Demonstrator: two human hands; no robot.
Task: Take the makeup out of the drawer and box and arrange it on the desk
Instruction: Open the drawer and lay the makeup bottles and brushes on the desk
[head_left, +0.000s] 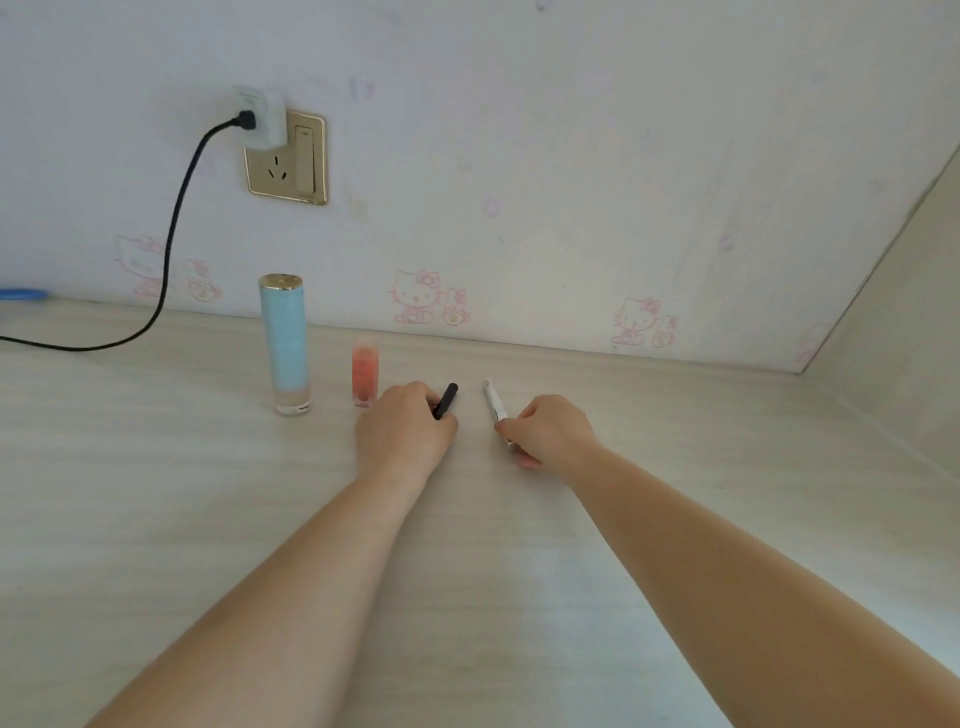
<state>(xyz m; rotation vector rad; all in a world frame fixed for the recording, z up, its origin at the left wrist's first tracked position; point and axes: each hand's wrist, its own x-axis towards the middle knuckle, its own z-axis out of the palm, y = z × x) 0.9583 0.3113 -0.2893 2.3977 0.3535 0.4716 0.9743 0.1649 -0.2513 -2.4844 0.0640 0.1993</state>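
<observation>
Black, slim and matte: a pen-shaped makeup stick (445, 401), gripped in the curled fingers of the left hand (402, 428), far end poking out and tilted to the right. Right hand (550, 430) pinches a thin white makeup pen (495, 401) near its lower end; upper tip leans far and left. Whether either stick's near end touches the desk cannot be told. Hands close together but apart, both low over the pale wood-grain desk (156, 493).

Just left of the left hand: small square-sided bottle (364, 375), translucent, orange-pink contents, standing upright. Left of that, a tall pale-blue cylinder (287, 343), gold cap on top, clear base, also upright.

Far side: wall with pink cartoon-cat wallpaper (415, 296). Gold-framed socket plate (287, 158) high left, white adapter (260, 115) plugged in, black cable (171, 244) drooping to the desk and running off left.
</observation>
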